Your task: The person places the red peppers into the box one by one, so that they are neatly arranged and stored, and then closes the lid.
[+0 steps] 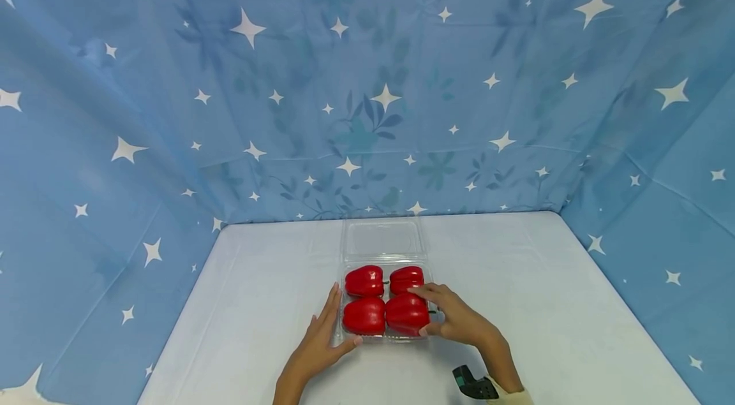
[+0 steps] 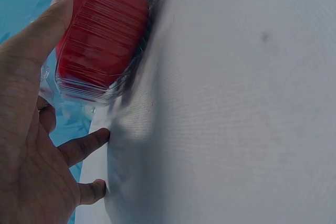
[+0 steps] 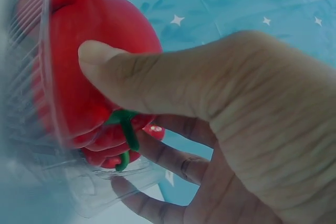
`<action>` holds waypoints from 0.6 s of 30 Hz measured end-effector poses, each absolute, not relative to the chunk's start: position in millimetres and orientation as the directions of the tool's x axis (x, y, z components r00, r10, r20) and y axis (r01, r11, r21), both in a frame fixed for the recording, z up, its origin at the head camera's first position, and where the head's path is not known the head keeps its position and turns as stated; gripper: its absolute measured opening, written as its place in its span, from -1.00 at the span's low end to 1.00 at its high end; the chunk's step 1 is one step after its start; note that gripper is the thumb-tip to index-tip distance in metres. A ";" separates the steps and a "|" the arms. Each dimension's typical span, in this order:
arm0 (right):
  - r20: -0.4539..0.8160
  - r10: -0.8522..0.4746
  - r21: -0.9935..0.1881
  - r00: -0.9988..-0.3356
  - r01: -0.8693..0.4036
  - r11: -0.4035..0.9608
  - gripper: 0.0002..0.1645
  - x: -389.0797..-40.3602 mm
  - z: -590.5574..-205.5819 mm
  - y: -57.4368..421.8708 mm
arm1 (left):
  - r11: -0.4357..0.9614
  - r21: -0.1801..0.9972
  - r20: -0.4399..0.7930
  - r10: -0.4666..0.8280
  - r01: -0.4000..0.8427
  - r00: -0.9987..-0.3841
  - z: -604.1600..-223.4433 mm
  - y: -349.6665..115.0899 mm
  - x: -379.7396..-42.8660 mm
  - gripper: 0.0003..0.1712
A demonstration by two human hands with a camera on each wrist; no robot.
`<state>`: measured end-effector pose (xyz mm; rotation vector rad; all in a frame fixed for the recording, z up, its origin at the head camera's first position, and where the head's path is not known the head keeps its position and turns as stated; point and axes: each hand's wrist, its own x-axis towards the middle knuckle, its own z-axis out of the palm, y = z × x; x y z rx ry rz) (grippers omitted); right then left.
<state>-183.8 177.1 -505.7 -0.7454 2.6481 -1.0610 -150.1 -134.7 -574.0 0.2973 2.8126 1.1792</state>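
A clear plastic clamshell container (image 1: 383,238) lies with its lid folded back. Several red bell peppers sit in it in two rows, among them a back-left pepper (image 1: 364,280), a back-right pepper (image 1: 406,278) and a front-left pepper (image 1: 364,316). My right hand (image 1: 457,319) grips the front-right red bell pepper (image 3: 100,30), thumb on its near side and fingers round the far side by its green stem (image 3: 126,129). Along the container's left side lies my left hand (image 1: 318,340), fingers fairly straight, its thumb touching the front wall by the front-left pepper (image 2: 105,35).
A white-covered table (image 1: 270,277) holds the container near its middle. Blue cloth with white stars (image 1: 356,105) hangs behind the table and on both sides. A dark band (image 1: 475,384) is on the right wrist, next to a pale sleeve.
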 end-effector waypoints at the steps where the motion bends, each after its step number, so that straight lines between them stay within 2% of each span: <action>1: 0.004 -0.517 -0.690 -0.856 -0.377 0.619 -0.09 -183.4 -506.0 176.8 | 0.684 0.714 0.003 0.209 0.149 -0.978 -574.7 -134.7 -149.9 0.21; 8: -0.007 -0.505 -0.673 -0.863 -0.369 0.641 -0.07 -181.9 -504.9 173.8 | 0.677 0.721 -0.001 0.216 0.148 -0.976 -574.7 -134.9 -149.5 0.20; 12: -0.019 -0.494 -0.712 -0.869 -0.335 0.617 -0.05 -180.9 -507.9 173.4 | 0.671 0.726 0.000 0.216 0.149 -0.976 -575.1 -135.0 -149.8 0.19; 18: 0.085 -0.406 -0.704 -0.910 -0.343 0.622 -0.21 -178.9 -521.0 166.4 | 0.678 0.721 -0.004 0.212 0.144 -0.977 -574.1 -135.1 -150.4 0.20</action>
